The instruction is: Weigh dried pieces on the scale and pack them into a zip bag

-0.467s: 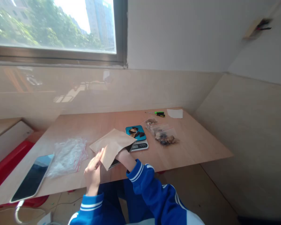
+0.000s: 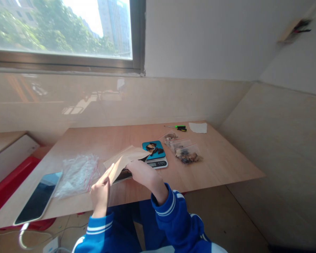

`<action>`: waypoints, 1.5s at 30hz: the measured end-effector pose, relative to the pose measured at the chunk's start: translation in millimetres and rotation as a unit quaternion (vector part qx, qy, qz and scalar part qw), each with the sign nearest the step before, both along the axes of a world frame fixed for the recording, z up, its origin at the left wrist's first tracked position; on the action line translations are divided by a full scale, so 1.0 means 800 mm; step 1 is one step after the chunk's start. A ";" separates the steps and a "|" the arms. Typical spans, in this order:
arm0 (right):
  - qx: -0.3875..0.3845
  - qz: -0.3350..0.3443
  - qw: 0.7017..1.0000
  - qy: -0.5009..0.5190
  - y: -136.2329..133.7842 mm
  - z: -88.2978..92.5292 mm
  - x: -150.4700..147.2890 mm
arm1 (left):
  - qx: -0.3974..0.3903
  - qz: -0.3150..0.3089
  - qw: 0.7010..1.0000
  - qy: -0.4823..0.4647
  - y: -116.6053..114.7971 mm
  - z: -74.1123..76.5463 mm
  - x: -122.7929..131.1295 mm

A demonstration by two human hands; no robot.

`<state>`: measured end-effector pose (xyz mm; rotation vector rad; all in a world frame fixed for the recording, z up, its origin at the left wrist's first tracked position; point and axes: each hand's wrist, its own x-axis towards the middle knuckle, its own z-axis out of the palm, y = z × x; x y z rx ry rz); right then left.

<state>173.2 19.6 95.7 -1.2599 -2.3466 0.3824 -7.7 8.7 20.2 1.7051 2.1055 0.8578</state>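
My left hand (image 2: 101, 188) pinches the near left edge of a brown paper bag (image 2: 129, 154), which is tilted with its mouth facing me. At that mouth is my right hand (image 2: 142, 172), its fingertips hidden by the paper. Dark contents show dimly inside the bag. Just beyond it stands a kitchen scale (image 2: 162, 162) with a blue top, carrying several dark brown and tan dried pieces (image 2: 155, 149). Zip bags (image 2: 186, 153) with similar dried bits lie to the right of the scale.
A stack of clear plastic zip bags (image 2: 77, 174) lies left of my hands, beside a phone (image 2: 38, 198) with a white cable. Toward the back right are green-and-black handled tools (image 2: 180, 127) and a white paper (image 2: 198, 128). The table's front edge (image 2: 200, 188) runs close to me.
My right hand has drawn back partway out of the paper bag, showing more of the hand. The bag's near flap has folded up, and my left hand has shifted slightly left and down.
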 end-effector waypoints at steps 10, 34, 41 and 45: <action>-0.037 0.018 0.952 0.302 -0.019 0.074 0.101 | -0.003 -0.012 1.000 -0.023 0.022 0.009 -0.011; -0.051 -0.275 0.933 0.228 0.096 -0.090 0.189 | -0.033 0.014 0.999 -0.037 0.027 0.005 -0.011; -0.018 -0.030 0.946 0.322 0.015 0.024 0.101 | -0.024 0.012 0.999 -0.026 0.025 0.001 -0.010; 0.073 0.019 0.982 0.172 -0.013 0.060 0.033 | 0.018 -0.023 1.000 0.012 0.021 -0.006 -0.010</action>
